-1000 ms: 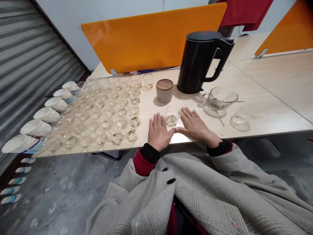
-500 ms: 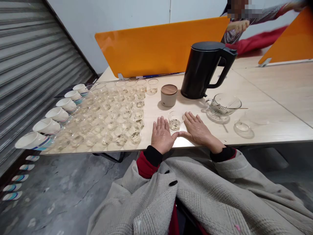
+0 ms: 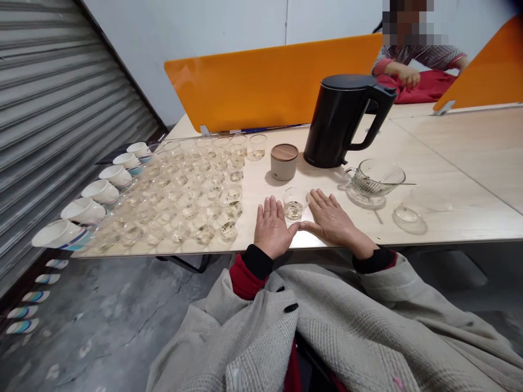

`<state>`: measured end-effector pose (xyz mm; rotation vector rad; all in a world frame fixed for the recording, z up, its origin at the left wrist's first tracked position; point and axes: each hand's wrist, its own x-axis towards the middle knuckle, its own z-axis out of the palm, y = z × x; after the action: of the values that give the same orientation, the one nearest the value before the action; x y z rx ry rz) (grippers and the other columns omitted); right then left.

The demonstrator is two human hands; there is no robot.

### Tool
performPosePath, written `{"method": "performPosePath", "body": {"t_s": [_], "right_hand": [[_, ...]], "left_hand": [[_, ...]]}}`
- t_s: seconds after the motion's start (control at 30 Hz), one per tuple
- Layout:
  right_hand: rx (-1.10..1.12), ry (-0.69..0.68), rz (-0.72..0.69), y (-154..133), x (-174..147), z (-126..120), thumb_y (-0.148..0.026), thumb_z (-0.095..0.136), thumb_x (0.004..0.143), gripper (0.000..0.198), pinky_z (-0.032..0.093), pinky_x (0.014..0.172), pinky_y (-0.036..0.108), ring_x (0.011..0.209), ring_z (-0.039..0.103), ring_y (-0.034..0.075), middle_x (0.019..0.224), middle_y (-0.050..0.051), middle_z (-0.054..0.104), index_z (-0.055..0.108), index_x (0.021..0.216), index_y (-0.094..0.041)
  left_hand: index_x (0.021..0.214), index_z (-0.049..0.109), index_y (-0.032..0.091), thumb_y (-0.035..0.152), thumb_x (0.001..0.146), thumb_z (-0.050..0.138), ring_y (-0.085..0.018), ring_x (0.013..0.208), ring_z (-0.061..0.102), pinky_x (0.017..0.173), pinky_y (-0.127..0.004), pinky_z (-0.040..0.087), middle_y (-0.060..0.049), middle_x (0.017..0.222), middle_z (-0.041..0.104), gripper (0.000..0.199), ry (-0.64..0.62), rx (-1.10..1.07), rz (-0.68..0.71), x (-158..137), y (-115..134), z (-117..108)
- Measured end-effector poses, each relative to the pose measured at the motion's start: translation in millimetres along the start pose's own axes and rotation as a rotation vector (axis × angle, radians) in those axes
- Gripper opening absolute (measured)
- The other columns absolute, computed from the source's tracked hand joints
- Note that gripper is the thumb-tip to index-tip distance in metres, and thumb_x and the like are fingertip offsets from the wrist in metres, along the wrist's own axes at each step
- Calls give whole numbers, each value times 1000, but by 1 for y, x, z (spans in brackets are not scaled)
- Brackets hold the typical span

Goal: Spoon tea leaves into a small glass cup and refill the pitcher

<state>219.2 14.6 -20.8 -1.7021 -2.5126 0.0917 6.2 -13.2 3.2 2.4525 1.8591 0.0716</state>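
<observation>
My left hand (image 3: pixel 273 228) lies flat on the light wooden table (image 3: pixel 441 169), palm down, fingers stretched forward. My right hand (image 3: pixel 332 219) rests flat in the same way, and the two thumbs meet or nearly meet. Between the hands stands a small clear cup (image 3: pixel 293 208) with pale liquid and dark bits at its bottom; neither hand grips it. Behind the cup is a grey canister (image 3: pixel 284 166) with a wooden lid. To the right of my right hand sits a ribbed glass cup (image 3: pixel 378 178) with a handle, a thin stick across it and dark bits inside.
Many clear cups (image 3: pixel 188 207) of pale liquid crowd the left side, with several white paper cups (image 3: pixel 84 209) along the table's left edge. A black kettle (image 3: pixel 341 120) stands behind. Clear cups (image 3: pixel 406 213) are at right. Beyond the orange divider (image 3: pixel 261 90) sits a person (image 3: pixel 408 71).
My hands stay flat around the cup. Across the divider, the other person's outstretched arms have come down, and red cloth now lies before them. The view has shifted slightly.
</observation>
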Motion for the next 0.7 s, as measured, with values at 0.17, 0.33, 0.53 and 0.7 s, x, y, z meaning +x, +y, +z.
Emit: {"method": "performPosePath", "body": {"t_s": [0.17, 0.33, 0.53, 0.7], "right_hand": [[-8, 11, -14, 3, -1, 3, -86, 22, 104, 109, 21, 135, 66, 169, 19, 42, 178, 27, 25, 34, 173, -3], [-13, 22, -24, 4, -2, 4, -85, 22, 106, 108, 21, 135, 68, 168, 19, 44, 177, 29, 25, 33, 172, 0], [-9, 27, -20, 4, -1, 5, -86, 25, 105, 108, 23, 134, 68, 168, 20, 44, 177, 29, 26, 35, 171, -1], [-13, 56, -30, 5, -1, 9, -85, 23, 105, 107, 23, 133, 70, 167, 22, 45, 177, 29, 28, 34, 172, -2]], "left_hand": [[169, 35, -3, 65, 110, 41, -38, 172, 19, 141, -55, 17, -27, 181, 23, 91, 3, -11, -1, -1, 0, 0], [170, 34, -3, 64, 109, 45, -38, 172, 18, 141, -54, 16, -26, 181, 21, 91, -3, -28, -6, -1, 1, 0], [170, 33, -3, 66, 109, 44, -38, 172, 18, 141, -55, 16, -26, 181, 21, 93, 2, -41, -2, -1, 1, 0], [168, 37, -2, 63, 109, 43, -38, 172, 20, 140, -56, 18, -27, 180, 23, 88, 22, -43, 6, -1, 0, 1]]}}
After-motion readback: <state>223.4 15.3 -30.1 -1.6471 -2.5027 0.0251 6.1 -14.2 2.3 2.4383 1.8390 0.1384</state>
